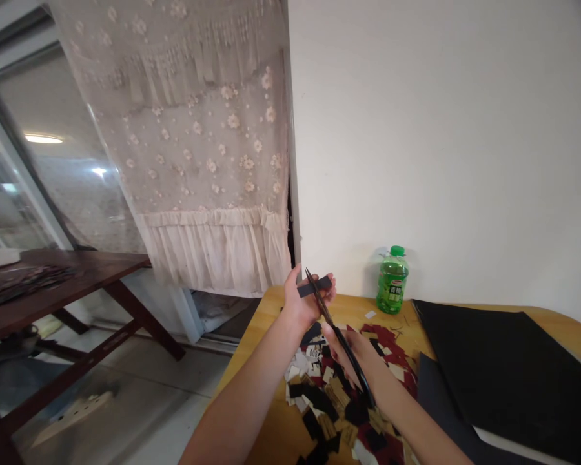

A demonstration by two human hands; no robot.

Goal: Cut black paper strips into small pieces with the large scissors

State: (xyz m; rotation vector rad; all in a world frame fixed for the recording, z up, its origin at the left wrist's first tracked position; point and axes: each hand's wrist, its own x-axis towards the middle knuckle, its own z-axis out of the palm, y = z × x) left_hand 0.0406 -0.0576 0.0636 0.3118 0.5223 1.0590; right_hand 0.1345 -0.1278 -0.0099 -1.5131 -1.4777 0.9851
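Currently: left hand (303, 302) pinches narrow black card strip (315, 285); right hand (368, 360) clenched on black scissors (336, 333), blades at strip. Below grip: pile of black, red, tan offcuts (326, 395); rightward, large black sheets (503, 368) look uncut.

Scrap pile (339, 394) mid-table, green bottle (392, 281) at the back, black sheets (503, 361) filling the right, bare tabletop (272, 310) strip left.

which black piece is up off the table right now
The black strip pinched in the left hand, raised against the scissors in the right hand. The other black pieces lie in the pile on the table.
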